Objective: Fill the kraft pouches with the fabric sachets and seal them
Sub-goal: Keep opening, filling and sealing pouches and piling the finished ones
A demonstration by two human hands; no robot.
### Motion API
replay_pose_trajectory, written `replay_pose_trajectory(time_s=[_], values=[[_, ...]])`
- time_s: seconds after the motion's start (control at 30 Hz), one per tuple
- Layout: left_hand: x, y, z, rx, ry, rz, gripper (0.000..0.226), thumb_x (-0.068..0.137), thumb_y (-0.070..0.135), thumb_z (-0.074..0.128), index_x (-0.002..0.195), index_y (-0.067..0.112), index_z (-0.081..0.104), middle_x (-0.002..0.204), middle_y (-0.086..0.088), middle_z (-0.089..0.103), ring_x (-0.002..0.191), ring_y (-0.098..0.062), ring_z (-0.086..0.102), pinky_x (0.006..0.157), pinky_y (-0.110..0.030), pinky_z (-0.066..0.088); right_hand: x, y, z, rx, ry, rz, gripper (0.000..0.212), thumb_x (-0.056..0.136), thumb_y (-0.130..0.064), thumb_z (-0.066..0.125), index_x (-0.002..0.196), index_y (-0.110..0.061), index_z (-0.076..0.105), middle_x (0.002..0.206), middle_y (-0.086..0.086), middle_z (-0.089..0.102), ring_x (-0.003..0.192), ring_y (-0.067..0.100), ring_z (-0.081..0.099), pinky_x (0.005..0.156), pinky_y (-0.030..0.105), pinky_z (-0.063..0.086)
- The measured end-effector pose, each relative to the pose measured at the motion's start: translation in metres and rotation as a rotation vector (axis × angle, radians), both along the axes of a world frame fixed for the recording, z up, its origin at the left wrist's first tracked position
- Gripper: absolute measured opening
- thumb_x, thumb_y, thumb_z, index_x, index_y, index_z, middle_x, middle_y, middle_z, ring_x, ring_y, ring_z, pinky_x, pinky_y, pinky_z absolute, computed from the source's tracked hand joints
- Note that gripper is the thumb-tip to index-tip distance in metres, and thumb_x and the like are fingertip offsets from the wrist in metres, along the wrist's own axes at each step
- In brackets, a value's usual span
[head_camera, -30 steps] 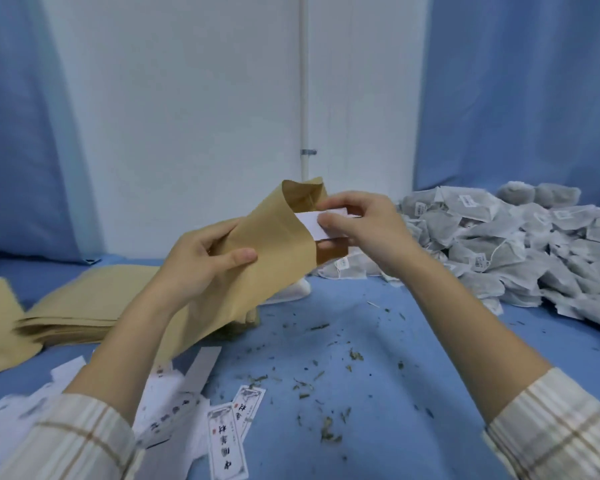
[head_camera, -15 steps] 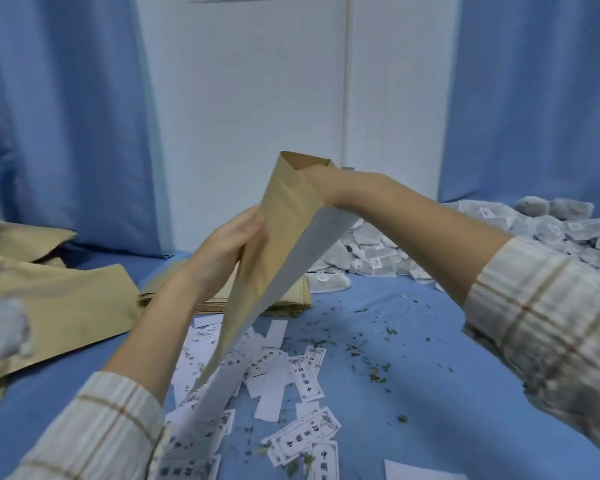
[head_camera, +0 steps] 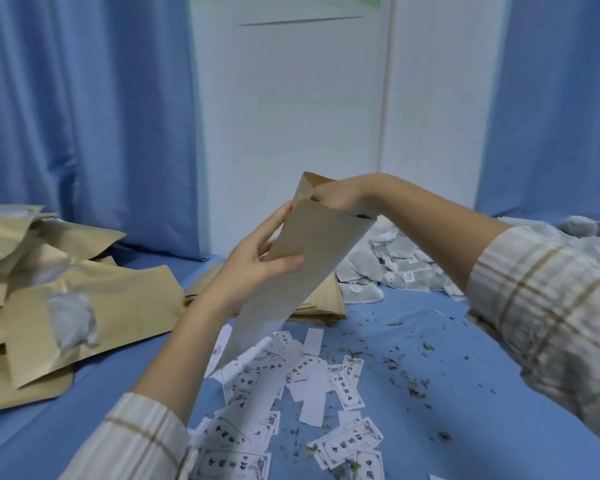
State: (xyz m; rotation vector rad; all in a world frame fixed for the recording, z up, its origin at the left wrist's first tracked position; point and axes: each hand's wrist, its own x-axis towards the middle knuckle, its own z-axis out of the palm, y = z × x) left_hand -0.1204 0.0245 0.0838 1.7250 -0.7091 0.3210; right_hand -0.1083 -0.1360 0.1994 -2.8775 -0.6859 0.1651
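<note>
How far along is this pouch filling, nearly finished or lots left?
Some is done: filled pouches lie piled at left. In hand: the left hand holds an open pouch while the right hand reaches into its mouth. Plenty remains: empty pouches and a heap of sachets wait behind.

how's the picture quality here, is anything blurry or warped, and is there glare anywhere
Head view: soft, even light, no glare and only faint shadows; wide-angle lens bows the curtains and stretches the right sleeve; the held kraft pouch, left hand and printed labels read fairly sharp; the filled pouches at the left edge and the sachet pile look smeared.
</note>
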Motion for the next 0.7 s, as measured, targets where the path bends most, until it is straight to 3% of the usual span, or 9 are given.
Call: replay_pose_trajectory(time_s=[0.13, 0.2, 0.27, 0.33, 0.47, 0.6, 0.67, 0.7], values=[[0.002, 0.022, 0.003, -0.132, 0.166, -0.121, 0.040, 0.069, 0.012, 0.068, 0.104, 0.030, 0.068, 0.095, 0.009, 0.072, 0.085, -0.009, 0.068, 0.067, -0.019, 0.052, 0.005, -0.015, 0.008, 0.231, 0.208, 0.097, 0.028, 0.088, -0.016, 0.059, 0.115, -0.023, 0.061, 0.115, 0.010, 0.063, 0.097, 0.020, 0.061, 0.087, 0.036, 0.048], [0.003, 0.025, 0.004, -0.182, 0.238, -0.140, 0.031, 0.070, 0.017, 0.072, 0.100, 0.020, 0.068, 0.090, 0.002, 0.073, 0.080, -0.014, 0.069, 0.063, -0.022, 0.053, 0.003, -0.015, 0.009, 0.243, 0.165, 0.128, 0.029, 0.085, -0.009, 0.061, 0.104, -0.031, 0.066, 0.100, -0.002, 0.069, 0.089, 0.010, 0.063, 0.083, 0.026, 0.050], [0.003, 0.024, 0.004, -0.200, 0.258, -0.109, 0.033, 0.075, 0.033, 0.073, 0.102, 0.015, 0.066, 0.090, 0.002, 0.074, 0.080, -0.014, 0.070, 0.063, -0.022, 0.053, 0.002, -0.007, 0.008, 0.161, 0.055, 0.123, 0.029, 0.083, -0.005, 0.060, 0.084, -0.033, 0.070, 0.078, -0.018, 0.068, 0.070, -0.005, 0.061, 0.068, 0.013, 0.049], [0.003, 0.021, 0.003, -0.227, 0.270, -0.082, 0.038, 0.074, 0.044, 0.061, 0.100, 0.015, 0.066, 0.089, 0.002, 0.074, 0.080, -0.014, 0.070, 0.062, -0.023, 0.054, 0.006, 0.006, 0.002, 0.068, -0.038, 0.118, 0.029, 0.085, -0.005, 0.056, 0.072, -0.030, 0.063, 0.069, -0.020, 0.062, 0.060, -0.010, 0.053, 0.063, 0.016, 0.043], [0.006, 0.016, 0.000, -0.289, 0.304, -0.063, 0.042, 0.074, 0.047, 0.057, 0.095, 0.012, 0.067, 0.083, -0.001, 0.074, 0.073, -0.015, 0.071, 0.058, -0.024, 0.054, 0.008, 0.016, -0.007, 0.162, 0.135, 0.029, 0.021, 0.097, -0.023, 0.042, 0.080, -0.032, 0.050, 0.083, -0.016, 0.051, 0.073, 0.000, 0.051, 0.074, 0.027, 0.042], [0.010, 0.017, -0.006, -0.345, 0.310, -0.064, 0.038, 0.073, 0.047, 0.058, 0.089, 0.016, 0.071, 0.082, 0.000, 0.074, 0.073, -0.013, 0.071, 0.057, -0.022, 0.053, 0.005, 0.016, -0.006, 0.011, 0.176, -0.132, 0.008, 0.097, -0.026, 0.042, 0.102, -0.024, 0.048, 0.084, -0.006, 0.051, 0.069, 0.012, 0.052, 0.052, 0.023, 0.043], [0.011, 0.018, -0.009, -0.347, 0.345, -0.095, 0.036, 0.073, 0.047, 0.058, 0.085, 0.017, 0.075, 0.086, -0.002, 0.074, 0.077, -0.015, 0.071, 0.060, -0.024, 0.054, 0.004, 0.017, -0.006, -0.117, 0.166, -0.189, 0.021, 0.097, -0.026, 0.043, 0.117, -0.021, 0.049, 0.086, -0.003, 0.052, 0.065, 0.011, 0.051, 0.043, 0.020, 0.040], [0.011, 0.019, -0.010, -0.351, 0.363, -0.109, 0.035, 0.074, 0.046, 0.058, 0.085, 0.019, 0.077, 0.088, -0.003, 0.074, 0.079, -0.016, 0.071, 0.061, -0.025, 0.055, 0.004, 0.018, -0.005, -0.160, 0.172, -0.181, 0.027, 0.098, -0.023, 0.043, 0.123, -0.016, 0.050, 0.095, 0.000, 0.054, 0.070, 0.014, 0.054, 0.048, 0.022, 0.044]])
